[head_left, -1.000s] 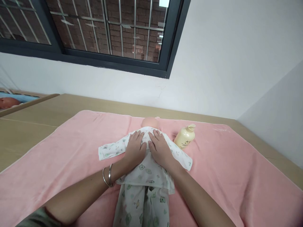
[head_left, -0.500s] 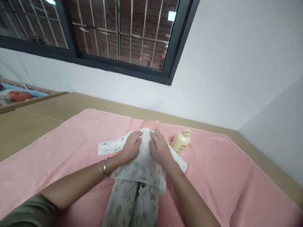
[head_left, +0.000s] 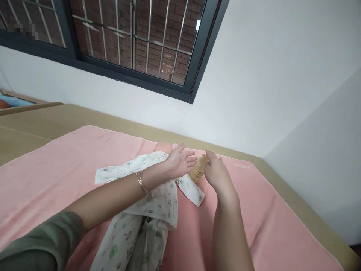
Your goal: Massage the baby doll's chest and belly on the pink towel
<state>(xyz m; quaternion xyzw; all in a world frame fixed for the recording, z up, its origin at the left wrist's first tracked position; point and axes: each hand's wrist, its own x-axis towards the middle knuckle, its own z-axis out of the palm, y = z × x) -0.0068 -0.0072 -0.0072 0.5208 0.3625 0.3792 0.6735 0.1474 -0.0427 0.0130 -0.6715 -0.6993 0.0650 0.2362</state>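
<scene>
- Two bare hands show in the head view, both raised over a pink towel (head_left: 56,169) spread on a tan table (head_left: 34,124).
- Right hand (head_left: 218,175) rests on top of a pale yellow bottle (head_left: 197,171), fingers curved down over its pump end; whether it truly grips the bottle I cannot tell.
- Left hand (head_left: 180,162), bangles (head_left: 142,184) on the wrist, is held palm-up with fingers spread, empty, just beside the bottle on its left.
- Bottle stands on the towel just right of a doll (head_left: 163,147) that lies on its back in a white printed suit (head_left: 146,210), one sleeve end reaching near the bottle's base.
- Behind, a barred window (head_left: 126,37) sits in a white wall (head_left: 267,75).
</scene>
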